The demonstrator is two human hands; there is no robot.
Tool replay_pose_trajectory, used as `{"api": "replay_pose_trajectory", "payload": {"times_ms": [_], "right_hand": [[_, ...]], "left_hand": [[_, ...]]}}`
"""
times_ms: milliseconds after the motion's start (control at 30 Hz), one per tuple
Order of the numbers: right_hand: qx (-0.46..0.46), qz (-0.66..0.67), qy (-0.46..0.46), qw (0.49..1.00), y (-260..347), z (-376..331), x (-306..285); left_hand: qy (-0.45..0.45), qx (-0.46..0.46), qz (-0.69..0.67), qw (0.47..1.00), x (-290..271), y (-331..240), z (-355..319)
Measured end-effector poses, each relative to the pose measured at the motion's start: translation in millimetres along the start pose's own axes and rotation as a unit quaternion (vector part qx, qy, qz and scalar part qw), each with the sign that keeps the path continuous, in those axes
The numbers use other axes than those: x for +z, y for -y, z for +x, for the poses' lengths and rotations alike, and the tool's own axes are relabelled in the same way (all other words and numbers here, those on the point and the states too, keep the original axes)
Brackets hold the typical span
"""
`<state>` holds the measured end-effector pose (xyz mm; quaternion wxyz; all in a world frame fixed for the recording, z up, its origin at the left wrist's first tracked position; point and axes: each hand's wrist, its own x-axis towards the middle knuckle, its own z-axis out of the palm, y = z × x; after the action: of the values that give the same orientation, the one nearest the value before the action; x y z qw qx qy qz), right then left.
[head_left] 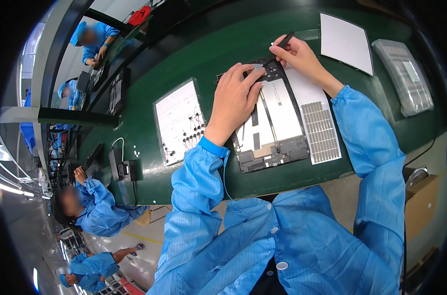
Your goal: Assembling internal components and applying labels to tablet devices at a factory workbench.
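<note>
An opened tablet point(281, 109), its pale battery cells and black circuit parts bare, lies on the green worktable point(253, 184). Across its upper left part reaches my left hand point(235, 96), fingers bent and thumb close to them. A small clear, bluish piece point(257, 66) shows at those fingertips; whether they pinch it is hard to see. Above the tablet's upper right corner, my right hand point(301, 56) is closed round a slim black tool point(286, 40), its lower end near the tablet's top edge. A blue band with a thin cord circles my left wrist.
Left of the tablet lies a white sheet point(176, 108) bearing small black parts with leads. A sheet with grey strips point(322, 132) lies partly beside the tablet. Farther right are a white panel point(346, 44) and clear-wrapped trays point(403, 76). A black device point(122, 167) stands left; co-workers sit beyond.
</note>
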<state>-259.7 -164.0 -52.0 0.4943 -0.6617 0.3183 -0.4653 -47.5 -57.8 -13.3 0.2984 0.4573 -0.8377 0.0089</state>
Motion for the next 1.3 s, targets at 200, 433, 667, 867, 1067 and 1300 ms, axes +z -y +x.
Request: {"api": "replay_pose_trajectory", "payload": {"times_ms": [200,433,667,867,1067,1300], "right_hand": [[-0.078,0.029,-0.066,0.994,-2.1,4.7,4.4],[-0.165,-0.043,-0.130,0.977,39.6,-5.7,-0.7],[-0.176,-0.155,0.168,0.957,92.5,-3.1,97.3],[-0.371,-0.318,0.314,0.814,74.7,14.1,207.6],[-0.436,-0.405,0.391,0.702,73.6,13.3,227.3],[-0.411,-0.370,0.336,0.762,75.0,15.8,235.8]], "left_hand": [[0.006,0.047,0.061,0.997,-5.1,2.1,3.6],[-0.005,0.039,-0.026,0.999,-55.5,-9.7,-20.5],[-0.126,-0.215,-0.047,0.967,-150.6,107.5,-145.7],[-0.298,-0.309,-0.028,0.903,-143.2,136.9,-177.4],[-0.278,-0.290,0.009,0.916,-135.5,129.8,-169.0],[-0.233,-0.273,-0.006,0.933,-135.6,119.2,-173.0]]}}
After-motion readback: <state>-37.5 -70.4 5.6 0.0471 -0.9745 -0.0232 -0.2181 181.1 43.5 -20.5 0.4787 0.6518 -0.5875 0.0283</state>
